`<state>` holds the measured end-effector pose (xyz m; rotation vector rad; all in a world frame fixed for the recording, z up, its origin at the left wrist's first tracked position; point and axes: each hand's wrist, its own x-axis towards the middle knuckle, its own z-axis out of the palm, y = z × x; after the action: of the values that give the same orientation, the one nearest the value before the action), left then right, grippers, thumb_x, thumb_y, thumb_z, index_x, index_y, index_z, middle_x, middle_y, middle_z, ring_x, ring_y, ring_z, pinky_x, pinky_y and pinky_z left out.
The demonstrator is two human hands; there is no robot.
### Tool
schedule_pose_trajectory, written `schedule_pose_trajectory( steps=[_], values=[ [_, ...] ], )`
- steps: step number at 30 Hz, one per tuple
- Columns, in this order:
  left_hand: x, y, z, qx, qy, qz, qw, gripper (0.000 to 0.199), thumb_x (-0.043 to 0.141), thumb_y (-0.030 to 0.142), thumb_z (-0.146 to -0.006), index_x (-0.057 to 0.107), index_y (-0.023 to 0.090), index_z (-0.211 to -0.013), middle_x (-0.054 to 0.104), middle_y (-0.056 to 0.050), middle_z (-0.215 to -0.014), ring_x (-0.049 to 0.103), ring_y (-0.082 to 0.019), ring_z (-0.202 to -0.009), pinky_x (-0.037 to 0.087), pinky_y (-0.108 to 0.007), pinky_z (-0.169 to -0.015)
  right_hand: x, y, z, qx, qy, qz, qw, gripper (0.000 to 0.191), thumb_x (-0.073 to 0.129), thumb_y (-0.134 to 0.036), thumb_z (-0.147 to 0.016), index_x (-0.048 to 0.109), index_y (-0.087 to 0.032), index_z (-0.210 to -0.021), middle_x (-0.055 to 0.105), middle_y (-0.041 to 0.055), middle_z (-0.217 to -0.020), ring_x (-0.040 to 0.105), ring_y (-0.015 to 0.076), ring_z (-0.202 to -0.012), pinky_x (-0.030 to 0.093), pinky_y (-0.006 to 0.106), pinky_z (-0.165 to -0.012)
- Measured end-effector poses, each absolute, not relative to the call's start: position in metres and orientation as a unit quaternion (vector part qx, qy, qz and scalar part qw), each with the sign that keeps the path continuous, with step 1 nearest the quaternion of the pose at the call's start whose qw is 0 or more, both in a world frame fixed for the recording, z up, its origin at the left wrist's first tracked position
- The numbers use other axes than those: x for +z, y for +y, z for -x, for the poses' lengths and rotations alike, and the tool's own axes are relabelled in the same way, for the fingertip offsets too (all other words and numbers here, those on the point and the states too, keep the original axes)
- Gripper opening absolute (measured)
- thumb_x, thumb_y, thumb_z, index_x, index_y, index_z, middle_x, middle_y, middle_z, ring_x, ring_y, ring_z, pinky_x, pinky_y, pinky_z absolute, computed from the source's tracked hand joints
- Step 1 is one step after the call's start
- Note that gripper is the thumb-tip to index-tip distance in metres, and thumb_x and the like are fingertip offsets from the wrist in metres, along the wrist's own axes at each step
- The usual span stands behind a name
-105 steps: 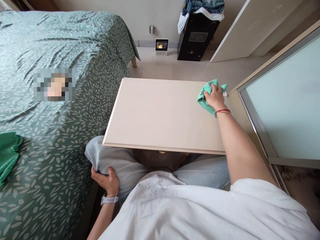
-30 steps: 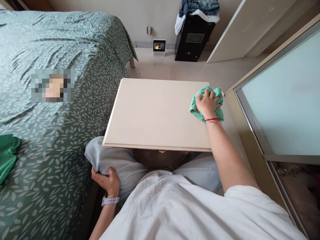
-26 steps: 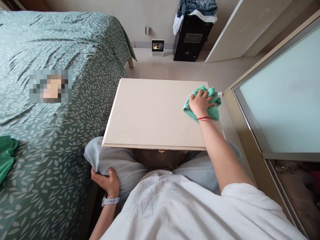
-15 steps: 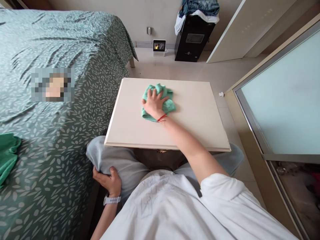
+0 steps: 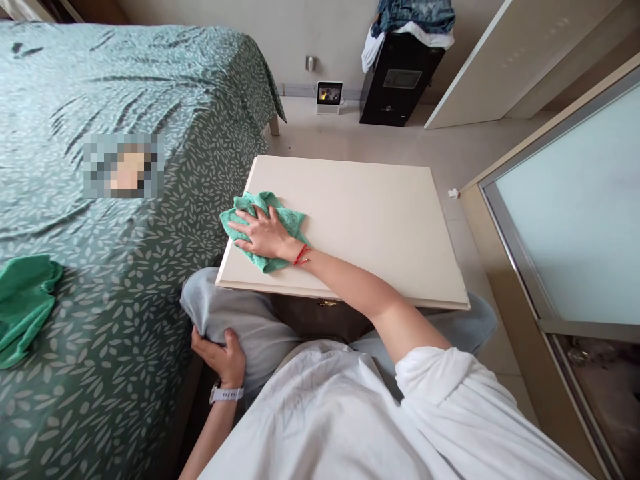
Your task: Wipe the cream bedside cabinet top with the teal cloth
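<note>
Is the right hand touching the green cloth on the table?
Touching: the head view shows the right hand pressed flat on the green cloth.

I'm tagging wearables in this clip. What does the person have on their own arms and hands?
The right hand is bare, with a thin red string bracelet at the wrist and a loose white short sleeve above. The left hand is bare, with a white-strapped wristwatch.

Teal cloth point(image 5: 265, 223) seen as soft, napped terry-like fabric, crumpled. Cream tabletop point(image 5: 370, 227) rendered smooth, matt, laminate-like, edges moulded. Bedspread point(image 5: 125, 93) read as thin woven cotton, leaf print, creased. Glass panel point(image 5: 575, 213) frosted, framed in brushed metal. Green cloth point(image 5: 25, 307) on the bedspread shown fuzzy, matt. Black cabinet point(image 5: 400, 83) semi-glossy.
</note>
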<state>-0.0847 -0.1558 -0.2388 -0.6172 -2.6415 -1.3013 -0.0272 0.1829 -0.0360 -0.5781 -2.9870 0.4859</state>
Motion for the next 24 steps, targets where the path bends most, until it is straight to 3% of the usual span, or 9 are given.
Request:
schedule_pose_trajectory(
  steps=[6, 15, 20, 24],
  values=[
    [-0.243, -0.155, 0.087, -0.447, -0.867, 0.209, 0.077, 0.106, 0.07, 0.056, -0.088, 0.046, -0.004, -0.172, 0.051, -0.039, -0.168, 0.047, -0.052, -0.168, 0.03, -0.072, -0.149, -0.042, 0.246, -0.031, 0.159, -0.936, 0.31, 0.052, 0.073, 0.058, -0.045, -0.122, 0.057, -0.028, -0.193, 0.042, 0.0101, -0.204, 0.037, 0.0521, -0.186, 0.03, 0.081, -0.149],
    [-0.247, -0.158, 0.092, -0.444, -0.867, 0.211, 0.082, 0.106, 0.07, 0.057, -0.088, 0.046, -0.003, -0.172, 0.052, -0.038, -0.167, 0.047, -0.052, -0.168, 0.03, -0.074, -0.148, -0.061, 0.346, -0.19, 0.092, -0.823, 0.547, 0.123, 0.073, 0.047, -0.047, -0.12, 0.066, -0.02, -0.185, 0.053, 0.0206, -0.196, 0.053, 0.0542, -0.17, 0.039, 0.084, -0.14],
    [-0.245, -0.156, 0.09, -0.444, -0.868, 0.21, 0.077, 0.106, 0.07, 0.056, -0.088, 0.045, -0.002, -0.173, 0.051, -0.039, -0.17, 0.046, -0.052, -0.169, 0.031, -0.075, -0.147, -0.071, 0.354, -0.267, 0.066, -0.73, 0.664, 0.144, 0.07, 0.046, -0.044, -0.119, 0.067, -0.02, -0.181, 0.054, 0.0239, -0.193, 0.048, 0.0564, -0.17, 0.041, 0.089, -0.134],
    [-0.241, -0.154, 0.089, -0.442, -0.869, 0.21, 0.078, 0.111, 0.07, 0.057, -0.087, 0.045, -0.008, -0.173, 0.051, -0.041, -0.168, 0.047, -0.054, -0.167, 0.03, -0.075, -0.147, -0.072, 0.338, -0.29, 0.075, -0.67, 0.724, 0.145, 0.071, 0.047, -0.043, -0.117, 0.064, -0.021, -0.182, 0.051, 0.0258, -0.192, 0.051, 0.0557, -0.165, 0.051, 0.087, -0.126]
  ],
)
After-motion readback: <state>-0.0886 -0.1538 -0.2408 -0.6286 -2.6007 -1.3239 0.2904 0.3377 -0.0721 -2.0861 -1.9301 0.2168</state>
